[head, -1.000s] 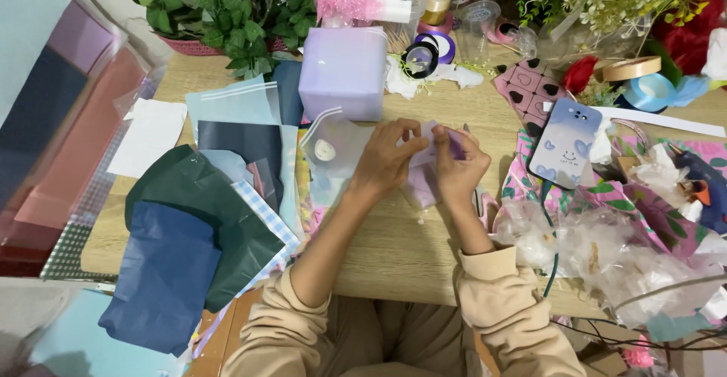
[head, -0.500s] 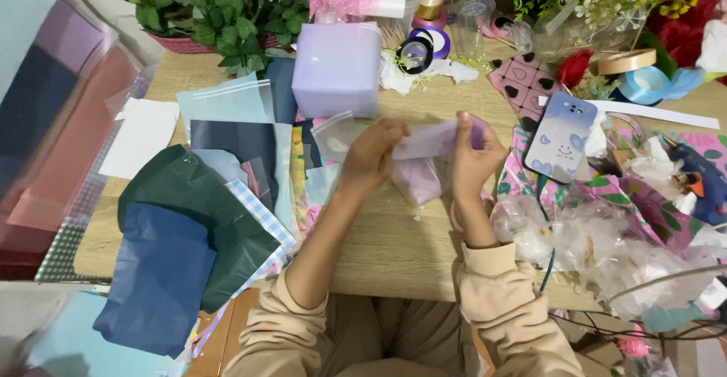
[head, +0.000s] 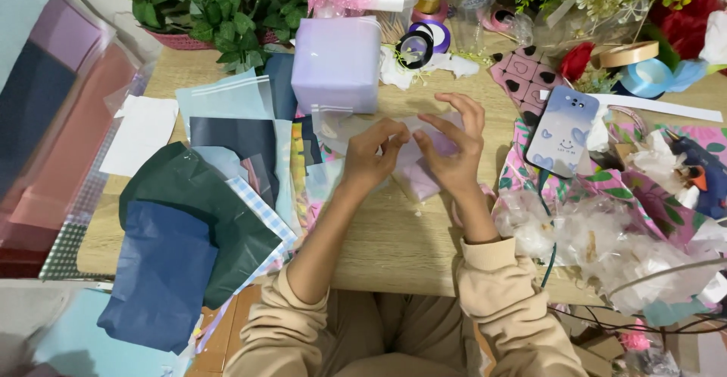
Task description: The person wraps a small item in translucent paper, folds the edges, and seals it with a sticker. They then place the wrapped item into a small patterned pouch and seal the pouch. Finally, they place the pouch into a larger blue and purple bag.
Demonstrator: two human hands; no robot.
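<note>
Two hands meet at the centre of the frame over a wooden table: the left hand and the right hand both pinch a small piece of pale lilac paper, fingertips closed on its upper edge, the right hand's outer fingers spread upward. The paper lies low against the table — half a second earlier it was lifted higher, stretched between the hands nearer the box; a second ago the hands were bunched tight together over it.

Just above the hands stands a lilac cube-shaped box, unmoved throughout. A clear plastic bag lies beside the left hand. To the right, a phone in a pale blue case rests face down on pink floral wrapping, with crumpled clear film below it. At left lie stacked sheets — dark green paper and navy paper. Leafy green plants and ribbon rolls fill the upper edge.
</note>
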